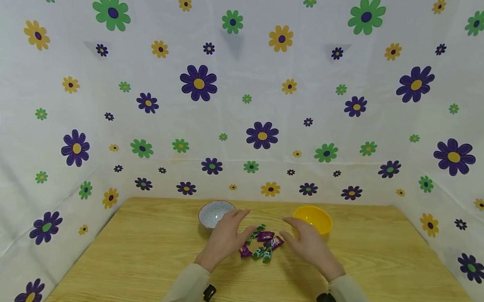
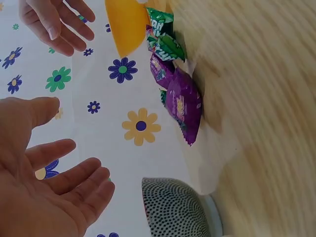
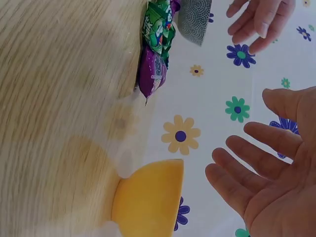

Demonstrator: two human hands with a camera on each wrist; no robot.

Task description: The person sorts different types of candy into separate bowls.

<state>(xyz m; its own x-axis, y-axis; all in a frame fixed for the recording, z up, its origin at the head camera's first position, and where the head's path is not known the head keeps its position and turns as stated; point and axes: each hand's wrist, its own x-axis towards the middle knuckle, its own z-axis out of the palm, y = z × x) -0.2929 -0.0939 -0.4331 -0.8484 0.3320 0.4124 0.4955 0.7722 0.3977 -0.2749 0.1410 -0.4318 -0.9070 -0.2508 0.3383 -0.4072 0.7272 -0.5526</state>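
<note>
purple and green sweets (image 1: 266,236) lie on the worktop (image 1: 150,255) between left hand (image 1: 226,237) and right hand (image 1: 310,244), fingers apart and empty; a hasty grab could scatter them, a wide swing tip the speckled bowl (image 1: 214,212) or yellow bowl (image 1: 317,218).

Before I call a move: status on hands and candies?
Left hand, right hand: empty, above table. Candies: loose on table. Grey bowl, yellow bowl beyond. Nothing seen blocking candies.

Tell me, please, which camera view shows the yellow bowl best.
The head view: the yellow bowl shows its inside, though the right hand hides part. Both wrist views show only its outside, cut off by the frame.
</note>
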